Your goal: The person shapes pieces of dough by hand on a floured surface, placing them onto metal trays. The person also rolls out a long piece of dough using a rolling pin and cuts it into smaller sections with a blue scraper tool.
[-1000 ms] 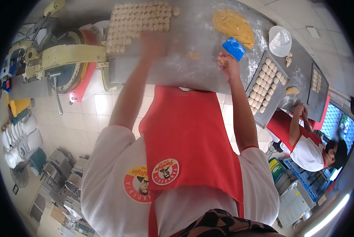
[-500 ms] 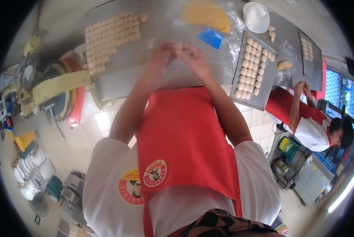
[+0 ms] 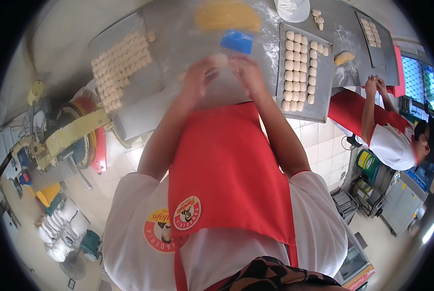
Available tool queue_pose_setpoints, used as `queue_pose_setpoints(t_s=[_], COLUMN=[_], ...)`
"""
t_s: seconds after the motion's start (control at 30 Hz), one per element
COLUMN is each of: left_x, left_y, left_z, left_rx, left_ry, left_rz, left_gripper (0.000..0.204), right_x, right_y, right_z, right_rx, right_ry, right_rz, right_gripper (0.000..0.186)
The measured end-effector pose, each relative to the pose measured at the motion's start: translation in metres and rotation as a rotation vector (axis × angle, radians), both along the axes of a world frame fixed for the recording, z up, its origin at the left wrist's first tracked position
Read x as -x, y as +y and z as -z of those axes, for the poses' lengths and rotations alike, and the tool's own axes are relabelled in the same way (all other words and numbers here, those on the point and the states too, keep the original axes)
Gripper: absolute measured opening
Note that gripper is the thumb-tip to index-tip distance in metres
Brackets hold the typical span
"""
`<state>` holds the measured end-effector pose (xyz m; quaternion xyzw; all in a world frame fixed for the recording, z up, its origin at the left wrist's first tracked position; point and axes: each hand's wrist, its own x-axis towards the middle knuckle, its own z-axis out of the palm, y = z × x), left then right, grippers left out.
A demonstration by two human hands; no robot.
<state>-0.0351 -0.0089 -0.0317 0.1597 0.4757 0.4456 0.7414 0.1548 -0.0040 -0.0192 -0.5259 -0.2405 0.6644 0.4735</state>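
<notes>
Flour-dusted steel tabletop (image 3: 188,43) fills the upper frame. At upper centre, the left hand (image 3: 195,82) and right hand (image 3: 243,72) cup together around a small dough ball (image 3: 220,60), both grips closed on it. It looks soft, light and slightly tacky, best held gently between the palms.

Round red-yellow badge (image 3: 187,213) on apron

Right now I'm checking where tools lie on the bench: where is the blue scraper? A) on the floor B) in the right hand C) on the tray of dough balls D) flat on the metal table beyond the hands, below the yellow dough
D: the blue scraper lies on the metal table, just below the yellow dough, beyond both hands.
</notes>
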Motion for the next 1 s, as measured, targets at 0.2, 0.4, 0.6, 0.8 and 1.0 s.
queue_pose_setpoints(t_s=[0.2,0.4,0.6,0.8,1.0], left_x=[-0.006,-0.022,-0.028,-0.028,-0.044], left_y=[0.010,0.008,0.006,0.009,0.006], left_z=[0.002,-0.017,-0.026,0.000,-0.017], left_rx=[-0.047,-0.145,-0.216,-0.405,-0.394], left_ry=[-0.071,0.094,0.226,0.315,0.399], left_rz=[0.135,0.257,0.267,0.239,0.171], left_gripper=[0.031,0.035,0.037,0.032,0.029], right_x=[-0.007,-0.029,-0.034,-0.039,-0.035], right_y=[-0.007,0.001,-0.002,0.002,0.007], right_z=[-0.025,0.012,-0.016,-0.040,-0.023], right_rx=[-0.749,-0.458,-0.264,-0.166,-0.331], right_ry=[-0.944,-0.405,-0.322,-0.112,-0.612], right_rz=[-0.289,-0.304,-0.288,-0.317,-0.289], right_gripper=[0.049,0.053,0.031,0.019,0.028])
